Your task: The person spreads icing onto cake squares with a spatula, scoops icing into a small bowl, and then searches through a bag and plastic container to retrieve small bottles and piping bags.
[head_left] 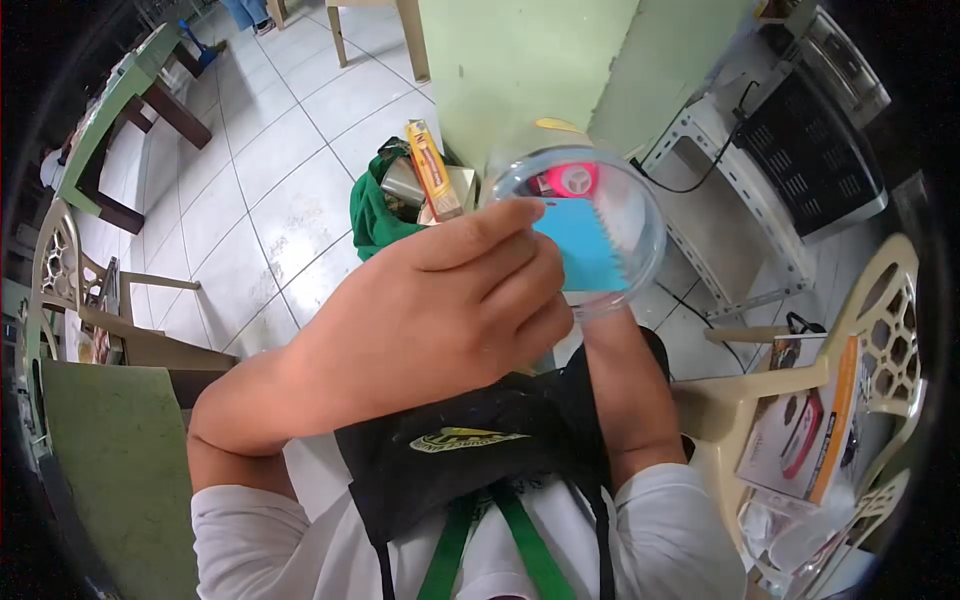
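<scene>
A clear round plastic container [655, 240] is held up in front of me, its open mouth facing me. My left hand [470, 290] is closed at its near left side, the fingertips on a bright blue scraper [580, 245] with a toothed edge, which overlaps the container's mouth. A pink piece with a round end [575, 180] shows inside, behind the scraper. My right hand [605, 318] supports the container from behind and below; its fingers are mostly hidden by it.
On the tiled floor ahead, a green bag [375, 215] holds a yellow box [433, 170] and a metal can [403, 183]. A metal shelf [735, 240] with a dark oven [815, 150] stands right. Beige chairs flank me; the right chair [740, 400] bears a printed box [800, 430]. Left is a green tabletop [110, 460].
</scene>
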A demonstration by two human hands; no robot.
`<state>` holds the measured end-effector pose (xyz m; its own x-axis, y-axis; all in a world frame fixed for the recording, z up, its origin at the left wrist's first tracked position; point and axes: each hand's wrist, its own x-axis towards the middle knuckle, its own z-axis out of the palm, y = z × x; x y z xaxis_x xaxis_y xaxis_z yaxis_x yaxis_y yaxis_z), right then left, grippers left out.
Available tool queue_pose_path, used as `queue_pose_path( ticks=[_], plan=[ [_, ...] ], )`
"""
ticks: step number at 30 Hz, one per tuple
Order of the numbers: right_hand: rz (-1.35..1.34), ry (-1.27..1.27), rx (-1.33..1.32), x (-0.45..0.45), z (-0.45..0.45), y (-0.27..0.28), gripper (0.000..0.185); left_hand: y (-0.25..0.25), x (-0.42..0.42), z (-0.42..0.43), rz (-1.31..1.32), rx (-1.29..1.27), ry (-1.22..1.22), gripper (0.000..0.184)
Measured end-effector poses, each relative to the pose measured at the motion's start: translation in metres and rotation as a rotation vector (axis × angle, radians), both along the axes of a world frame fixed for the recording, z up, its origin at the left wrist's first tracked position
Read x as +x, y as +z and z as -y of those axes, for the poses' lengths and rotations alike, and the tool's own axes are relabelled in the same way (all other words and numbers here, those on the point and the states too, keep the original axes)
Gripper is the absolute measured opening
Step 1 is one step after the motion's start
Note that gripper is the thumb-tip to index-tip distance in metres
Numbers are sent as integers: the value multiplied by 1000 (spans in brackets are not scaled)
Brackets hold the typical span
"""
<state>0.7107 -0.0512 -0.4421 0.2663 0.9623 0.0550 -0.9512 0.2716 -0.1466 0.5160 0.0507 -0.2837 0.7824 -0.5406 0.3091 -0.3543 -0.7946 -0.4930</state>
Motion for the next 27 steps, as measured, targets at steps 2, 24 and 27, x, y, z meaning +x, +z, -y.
queue_pose_path(
  ticks=[2, 24, 27],
  plan=[
    [-65, -91, -99, 1, -15, 21, 91, 6, 2, 9, -57, -193, 10, 28],
    [-24, -315, 155, -22, 36, -10, 81, 37, 53, 118, -614, -11, 478, 35],
    [50, -341, 139, -23, 43, -4, 77, 36, 48, 123, -620, 76, 374, 38]
  ],
)
